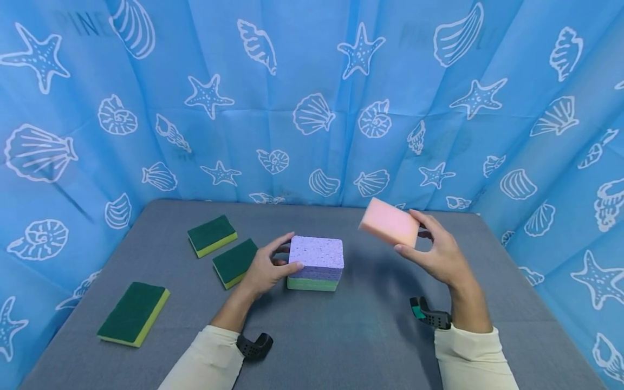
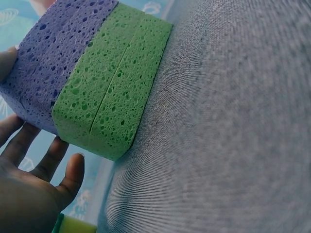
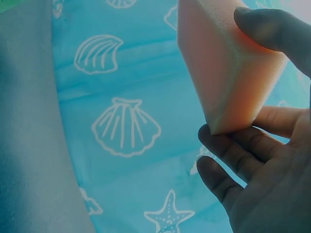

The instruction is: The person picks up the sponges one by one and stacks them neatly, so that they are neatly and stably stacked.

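Two hands are engaged. The left hand [image 1: 265, 271] steadies the sponge stack [image 1: 315, 264], thumb and fingers curled against its side at table centre, apparently to keep the layers squared. The right hand [image 1: 439, 252] pinches a pink sponge [image 1: 390, 222] aloft, beyond and right of the stack. Three green scouring pads [image 1: 212, 235] lie left. The stack's far side is hidden.
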`<state>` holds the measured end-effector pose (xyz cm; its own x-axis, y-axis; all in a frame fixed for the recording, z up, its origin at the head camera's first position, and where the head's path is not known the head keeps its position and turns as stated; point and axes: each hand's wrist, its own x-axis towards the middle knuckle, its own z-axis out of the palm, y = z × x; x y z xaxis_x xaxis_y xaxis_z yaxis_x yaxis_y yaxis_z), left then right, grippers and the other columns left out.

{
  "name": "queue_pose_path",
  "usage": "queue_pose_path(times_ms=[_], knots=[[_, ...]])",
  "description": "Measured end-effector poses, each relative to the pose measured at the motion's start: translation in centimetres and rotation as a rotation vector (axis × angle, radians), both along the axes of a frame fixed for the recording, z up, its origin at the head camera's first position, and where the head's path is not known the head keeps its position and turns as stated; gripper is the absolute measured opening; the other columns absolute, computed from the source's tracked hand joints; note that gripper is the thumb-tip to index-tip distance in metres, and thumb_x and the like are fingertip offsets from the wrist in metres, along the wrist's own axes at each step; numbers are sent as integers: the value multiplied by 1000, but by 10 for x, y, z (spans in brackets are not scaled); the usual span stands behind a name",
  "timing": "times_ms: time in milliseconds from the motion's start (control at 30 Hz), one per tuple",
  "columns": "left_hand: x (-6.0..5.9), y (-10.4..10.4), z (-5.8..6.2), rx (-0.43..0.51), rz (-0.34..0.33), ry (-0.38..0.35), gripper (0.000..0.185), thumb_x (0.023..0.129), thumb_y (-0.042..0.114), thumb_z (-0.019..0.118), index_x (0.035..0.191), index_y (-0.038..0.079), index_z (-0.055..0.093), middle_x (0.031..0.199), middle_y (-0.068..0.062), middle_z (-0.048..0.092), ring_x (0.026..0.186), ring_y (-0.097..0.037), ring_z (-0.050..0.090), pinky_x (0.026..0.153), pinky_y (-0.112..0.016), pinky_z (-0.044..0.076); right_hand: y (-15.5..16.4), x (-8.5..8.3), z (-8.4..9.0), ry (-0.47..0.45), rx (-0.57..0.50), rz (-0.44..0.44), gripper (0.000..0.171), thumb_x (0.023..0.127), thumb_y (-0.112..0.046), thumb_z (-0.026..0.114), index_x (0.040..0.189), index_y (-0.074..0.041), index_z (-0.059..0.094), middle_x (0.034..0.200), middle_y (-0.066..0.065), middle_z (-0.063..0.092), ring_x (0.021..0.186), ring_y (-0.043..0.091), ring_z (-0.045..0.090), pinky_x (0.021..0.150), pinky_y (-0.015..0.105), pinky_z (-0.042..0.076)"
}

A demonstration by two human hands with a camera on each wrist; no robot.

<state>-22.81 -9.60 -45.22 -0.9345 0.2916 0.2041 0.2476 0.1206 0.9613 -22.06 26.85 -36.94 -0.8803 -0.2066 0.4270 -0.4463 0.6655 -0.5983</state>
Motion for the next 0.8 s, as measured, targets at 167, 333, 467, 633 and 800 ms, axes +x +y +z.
queue_pose_path(times_ms=[167,333,467,633,800], knots=[[1,0,1,-1,1,2,70,84,20,77,146,13,44,132,-12,52,118,-28,49,91,-46,44,-7,3,4,7,2,25,79,79,-18,81,143,3,40,135,21,46,113,35,47,87,52,40],[1,0,2,-3,-1,-4,71,84,17,77,146,13,43,133,-13,52,118,-28,49,92,-47,44,-15,6,7,18,15,50,78,78,-16,82,143,2,42,134,18,48,112,32,48,86,51,40],[0,1,3,-4,-4,-6,70,85,10,75,147,9,41,134,-17,50,120,-31,48,93,-50,43,-21,6,8,26,20,71,79,77,-17,82,142,1,43,134,17,48,111,31,48,86,51,40],[9,2,19,-3,-15,0,70,86,2,72,146,-1,38,133,-25,48,119,-39,47,93,-56,41,-30,5,7,28,24,100,80,76,-19,83,142,0,43,133,16,50,108,30,49,86,52,41],[19,3,35,-8,-23,6,68,86,1,71,145,-5,38,131,-27,49,117,-41,48,92,-57,41,-37,4,6,36,37,122,81,74,-17,84,141,3,43,132,16,50,107,29,50,86,50,42]])
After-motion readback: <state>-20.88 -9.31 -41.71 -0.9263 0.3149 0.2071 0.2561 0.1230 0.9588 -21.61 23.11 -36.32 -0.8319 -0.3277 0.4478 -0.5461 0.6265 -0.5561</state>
